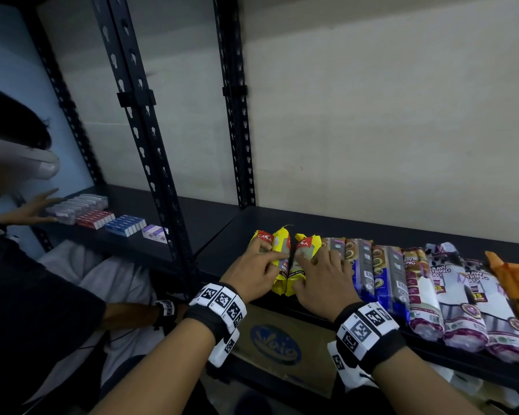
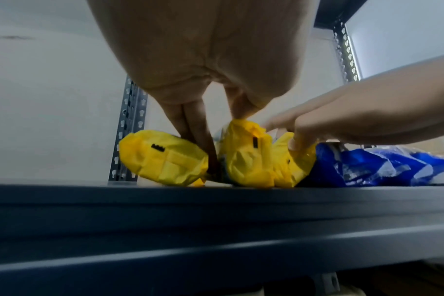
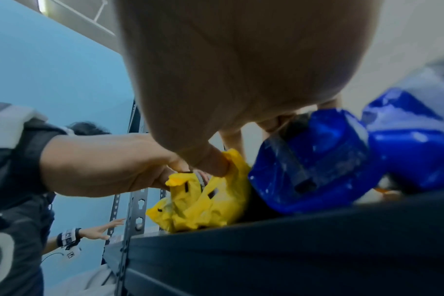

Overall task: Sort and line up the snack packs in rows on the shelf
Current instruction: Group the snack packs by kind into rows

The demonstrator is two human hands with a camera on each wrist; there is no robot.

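With both hands, left hand [image 1: 253, 275] and right hand [image 1: 321, 284], pinching the yellow packs [image 1: 282, 259] at lower centre of the shelf [image 1: 222, 232], press them gently together, flush against the blue packs [image 1: 363, 271].

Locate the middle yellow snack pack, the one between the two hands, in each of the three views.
Head: middle yellow pack, lower centre, pinched by the left hand.
Left wrist: centre, under the thumb, right of the leftmost yellow pack.
Right wrist: lower centre, partly hidden by another yellow pack.
Shared landmark: the blue packs right of the yellow ones.
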